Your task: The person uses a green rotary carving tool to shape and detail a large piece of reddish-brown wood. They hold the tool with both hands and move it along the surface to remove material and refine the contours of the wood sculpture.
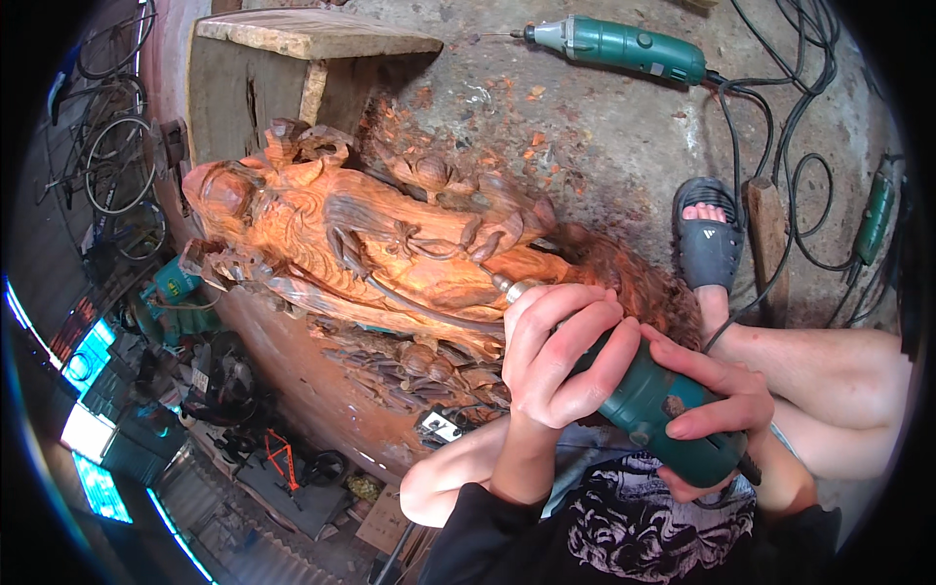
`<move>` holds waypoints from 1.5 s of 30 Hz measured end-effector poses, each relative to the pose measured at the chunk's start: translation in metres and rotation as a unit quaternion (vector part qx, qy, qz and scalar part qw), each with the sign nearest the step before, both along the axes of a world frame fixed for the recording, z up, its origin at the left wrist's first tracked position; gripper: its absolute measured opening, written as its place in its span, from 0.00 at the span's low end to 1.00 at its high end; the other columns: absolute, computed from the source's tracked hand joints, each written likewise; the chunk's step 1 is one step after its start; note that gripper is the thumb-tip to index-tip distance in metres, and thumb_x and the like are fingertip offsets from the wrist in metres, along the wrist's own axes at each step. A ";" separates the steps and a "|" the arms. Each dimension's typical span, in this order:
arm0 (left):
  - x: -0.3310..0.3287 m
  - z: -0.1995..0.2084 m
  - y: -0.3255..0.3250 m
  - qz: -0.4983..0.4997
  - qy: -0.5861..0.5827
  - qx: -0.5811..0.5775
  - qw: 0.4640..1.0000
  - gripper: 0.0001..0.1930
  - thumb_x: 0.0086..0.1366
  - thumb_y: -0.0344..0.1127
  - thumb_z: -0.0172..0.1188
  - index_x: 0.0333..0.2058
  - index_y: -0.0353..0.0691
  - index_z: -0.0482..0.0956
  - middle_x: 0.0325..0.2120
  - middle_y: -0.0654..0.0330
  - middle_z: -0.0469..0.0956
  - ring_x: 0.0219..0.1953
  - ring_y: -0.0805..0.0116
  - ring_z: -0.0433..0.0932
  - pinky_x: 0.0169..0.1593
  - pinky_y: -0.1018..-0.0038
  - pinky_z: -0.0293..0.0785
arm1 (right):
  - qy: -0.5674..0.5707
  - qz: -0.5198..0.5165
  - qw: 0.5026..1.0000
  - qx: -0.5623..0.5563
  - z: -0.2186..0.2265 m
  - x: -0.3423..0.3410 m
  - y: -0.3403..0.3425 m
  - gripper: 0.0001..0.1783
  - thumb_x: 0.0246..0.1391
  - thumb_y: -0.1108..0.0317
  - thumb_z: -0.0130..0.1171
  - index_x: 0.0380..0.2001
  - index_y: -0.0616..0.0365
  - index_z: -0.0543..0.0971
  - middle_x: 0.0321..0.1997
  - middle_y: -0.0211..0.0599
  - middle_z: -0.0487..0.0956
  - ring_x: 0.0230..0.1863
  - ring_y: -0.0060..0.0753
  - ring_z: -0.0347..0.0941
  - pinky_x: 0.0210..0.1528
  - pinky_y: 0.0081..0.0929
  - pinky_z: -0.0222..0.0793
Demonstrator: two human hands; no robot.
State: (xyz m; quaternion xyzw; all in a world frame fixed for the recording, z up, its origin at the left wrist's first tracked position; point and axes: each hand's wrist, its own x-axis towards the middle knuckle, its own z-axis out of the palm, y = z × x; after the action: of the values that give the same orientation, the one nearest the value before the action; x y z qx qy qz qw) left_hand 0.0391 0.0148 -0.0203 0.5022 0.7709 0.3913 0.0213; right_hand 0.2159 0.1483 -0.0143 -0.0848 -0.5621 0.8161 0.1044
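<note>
A green die grinder point(639, 390) is gripped in both my hands. My left hand point(561, 351) wraps round its front end by the metal collet, while my right hand point(721, 395) holds the rear of the body. Its thin tip meets or hovers just over the reddish-brown wood carving point(390, 244); contact is too small to tell. The carving lies on its side across the floor, showing carved folds, raised darker branch-like forms and a rough dark base near my legs. My fingers hide part of the grinder.
A wooden stool point(312, 37) lies by the carving's far end. A second green grinder point(634, 51) rests on the concrete, a third point(876, 214) at right among black cables point(804, 93). A wood block point(767, 234) sits beside my sandalled foot point(710, 244). Bicycles point(122, 161) stand far left.
</note>
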 end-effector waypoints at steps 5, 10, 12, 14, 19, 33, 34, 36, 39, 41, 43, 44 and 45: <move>-0.003 -0.006 -0.001 -0.001 0.003 0.018 1.000 0.20 0.45 0.31 0.71 0.41 0.42 0.87 0.41 0.59 0.84 0.45 0.56 0.85 0.44 0.61 0.83 | -0.012 -0.004 1.000 -0.003 0.004 -0.006 0.002 0.30 0.44 0.63 0.82 0.52 0.46 0.81 0.72 0.76 0.69 0.73 0.80 0.67 0.69 0.57 0.73; -0.003 -0.005 0.001 0.002 -0.011 0.012 1.000 0.19 0.45 0.32 0.70 0.40 0.41 0.88 0.40 0.58 0.84 0.45 0.56 0.85 0.45 0.60 0.83 | -0.045 -0.041 0.998 -0.005 0.014 -0.014 0.002 0.30 0.43 0.69 0.83 0.52 0.45 0.83 0.71 0.74 0.72 0.69 0.74 0.74 0.64 0.49 0.79; -0.003 -0.005 0.002 -0.002 -0.020 0.010 1.000 0.19 0.45 0.32 0.69 0.40 0.40 0.88 0.40 0.57 0.84 0.44 0.55 0.85 0.46 0.60 0.83 | -0.070 -0.068 0.995 -0.001 0.020 -0.015 0.000 0.30 0.41 0.72 0.83 0.51 0.44 0.85 0.70 0.72 0.74 0.66 0.70 0.78 0.61 0.45 0.82; -0.004 -0.005 0.005 -0.009 -0.024 0.005 1.000 0.19 0.44 0.33 0.68 0.39 0.40 0.88 0.39 0.57 0.84 0.43 0.55 0.85 0.46 0.60 0.83 | -0.085 -0.084 0.993 0.017 0.022 -0.013 -0.001 0.29 0.39 0.71 0.82 0.49 0.45 0.85 0.68 0.72 0.76 0.64 0.69 0.80 0.59 0.44 0.83; -0.003 -0.003 0.010 -0.015 -0.034 -0.002 0.999 0.20 0.41 0.34 0.67 0.38 0.39 0.87 0.38 0.56 0.84 0.42 0.54 0.85 0.45 0.60 0.83 | -0.079 -0.033 0.996 0.033 0.020 -0.003 0.010 0.33 0.41 0.60 0.82 0.52 0.47 0.79 0.68 0.80 0.72 0.66 0.74 0.77 0.63 0.51 0.77; -0.006 -0.002 0.016 -0.023 -0.024 -0.028 0.999 0.19 0.42 0.32 0.68 0.37 0.38 0.87 0.38 0.56 0.83 0.42 0.55 0.84 0.43 0.61 0.82 | -0.072 -0.085 0.994 -0.015 0.005 -0.005 0.007 0.31 0.40 0.64 0.82 0.50 0.49 0.83 0.68 0.77 0.74 0.64 0.69 0.80 0.63 0.47 0.79; -0.006 -0.002 0.017 -0.025 -0.030 -0.028 0.999 0.18 0.43 0.31 0.68 0.37 0.37 0.87 0.38 0.56 0.83 0.42 0.55 0.84 0.43 0.61 0.82 | -0.071 -0.093 0.993 -0.025 0.005 -0.006 0.006 0.31 0.39 0.64 0.82 0.51 0.49 0.83 0.68 0.77 0.74 0.64 0.68 0.81 0.62 0.46 0.79; -0.006 -0.003 0.019 -0.025 -0.038 -0.030 0.999 0.18 0.43 0.31 0.68 0.38 0.36 0.86 0.38 0.55 0.83 0.43 0.54 0.84 0.44 0.60 0.82 | -0.072 -0.104 0.991 -0.040 0.005 -0.005 0.005 0.33 0.38 0.64 0.82 0.51 0.51 0.82 0.68 0.79 0.73 0.64 0.68 0.81 0.62 0.45 0.79; -0.004 -0.002 0.021 -0.029 -0.041 -0.037 0.998 0.19 0.44 0.30 0.68 0.38 0.36 0.86 0.38 0.54 0.83 0.43 0.53 0.84 0.44 0.60 0.82 | -0.078 -0.110 0.989 -0.053 0.005 -0.004 0.005 0.34 0.36 0.64 0.82 0.52 0.52 0.82 0.68 0.80 0.73 0.64 0.67 0.81 0.63 0.45 0.78; -0.004 -0.001 0.022 -0.034 -0.041 -0.042 0.998 0.19 0.44 0.31 0.69 0.39 0.36 0.86 0.38 0.54 0.83 0.41 0.53 0.84 0.44 0.61 0.82 | -0.081 -0.112 0.989 -0.053 0.007 -0.001 0.006 0.35 0.36 0.64 0.83 0.52 0.51 0.81 0.68 0.80 0.73 0.64 0.68 0.80 0.64 0.46 0.77; -0.005 0.000 0.023 -0.040 -0.040 -0.043 0.997 0.19 0.45 0.33 0.72 0.39 0.38 0.87 0.36 0.55 0.84 0.39 0.54 0.85 0.43 0.63 0.82 | -0.081 -0.111 0.990 -0.041 0.009 0.000 0.007 0.36 0.35 0.65 0.83 0.52 0.52 0.81 0.69 0.80 0.73 0.65 0.67 0.80 0.64 0.46 0.77; -0.004 0.001 0.023 -0.047 -0.041 -0.043 0.997 0.19 0.45 0.33 0.72 0.39 0.38 0.87 0.36 0.55 0.84 0.39 0.54 0.85 0.42 0.63 0.82 | -0.079 -0.110 0.990 -0.037 0.011 0.003 0.007 0.36 0.37 0.65 0.83 0.53 0.52 0.81 0.69 0.79 0.73 0.64 0.67 0.80 0.64 0.46 0.77; -0.002 0.004 0.023 -0.055 -0.040 -0.040 0.997 0.18 0.44 0.33 0.72 0.38 0.38 0.87 0.36 0.55 0.84 0.39 0.54 0.85 0.42 0.63 0.82 | -0.076 -0.109 0.991 -0.030 0.014 0.005 0.008 0.35 0.38 0.66 0.83 0.54 0.53 0.81 0.69 0.78 0.73 0.64 0.66 0.81 0.64 0.46 0.77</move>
State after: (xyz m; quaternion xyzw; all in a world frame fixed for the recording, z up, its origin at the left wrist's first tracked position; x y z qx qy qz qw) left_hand 0.0367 0.0379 -0.0167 0.5260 0.7558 0.3785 0.0938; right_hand 0.2205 0.1565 -0.0008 -0.2103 -0.5312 0.8073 0.1477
